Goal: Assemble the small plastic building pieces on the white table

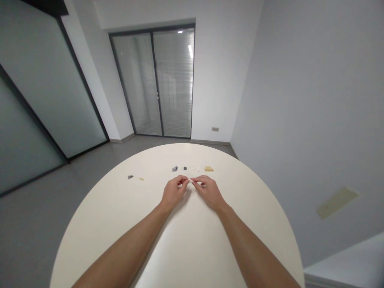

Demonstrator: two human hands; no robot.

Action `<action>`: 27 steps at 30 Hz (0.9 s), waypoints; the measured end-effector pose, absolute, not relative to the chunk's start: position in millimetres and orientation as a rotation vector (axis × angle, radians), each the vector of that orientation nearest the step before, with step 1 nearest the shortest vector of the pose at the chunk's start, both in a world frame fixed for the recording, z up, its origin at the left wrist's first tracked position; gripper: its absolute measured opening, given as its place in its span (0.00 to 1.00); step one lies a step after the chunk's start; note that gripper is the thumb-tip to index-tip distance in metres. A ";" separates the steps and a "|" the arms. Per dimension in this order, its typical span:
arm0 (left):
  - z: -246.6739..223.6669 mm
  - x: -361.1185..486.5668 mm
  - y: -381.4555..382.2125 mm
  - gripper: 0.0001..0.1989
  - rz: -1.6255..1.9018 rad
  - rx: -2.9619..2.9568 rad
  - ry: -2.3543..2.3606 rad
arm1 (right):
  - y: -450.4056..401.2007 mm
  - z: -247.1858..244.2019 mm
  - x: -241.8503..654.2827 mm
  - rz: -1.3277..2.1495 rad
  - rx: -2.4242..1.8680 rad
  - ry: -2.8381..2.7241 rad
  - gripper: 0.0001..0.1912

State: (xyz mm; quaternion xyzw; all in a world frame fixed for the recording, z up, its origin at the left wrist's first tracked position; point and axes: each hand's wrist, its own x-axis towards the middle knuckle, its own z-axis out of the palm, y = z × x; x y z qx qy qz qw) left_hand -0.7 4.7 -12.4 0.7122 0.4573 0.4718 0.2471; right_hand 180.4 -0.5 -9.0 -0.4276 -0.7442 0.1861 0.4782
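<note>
Over the round cream table (192, 248), a tiny white piece (190, 181) sits between the left hand (175, 190) and right hand (209, 190), each with thumb and forefinger pinched together on it; fingertips hide its shape. From it, flat grey pieces (175, 169) lie at ten o'clock, a small dark piece (185, 168) at eleven, faint white bits (195, 169) at one, yellow strips (209, 169) at two. Both forearms (129, 248) are cut off at the bottom edge.
</note>
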 end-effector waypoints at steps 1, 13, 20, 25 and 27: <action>-13.3 -0.9 5.3 0.12 1.277 1.944 1.260 | -0.4 -8.9 180.8 0.456 -1.049 -1.808 0.10; -15.0 -1.2 6.2 0.11 1.176 1.994 1.326 | -0.1 -7.5 182.0 0.522 -1.094 -1.718 0.11; -14.3 -3.2 5.9 0.13 1.233 2.039 1.260 | 0.7 -6.7 181.3 0.553 -1.115 -1.702 0.10; -16.8 -4.4 8.1 0.12 1.212 2.034 1.310 | 0.9 -8.5 181.1 0.542 -1.108 -1.700 0.11; -17.8 -4.7 8.7 0.12 1.215 2.023 1.321 | 0.8 -8.9 180.8 0.543 -1.108 -1.706 0.12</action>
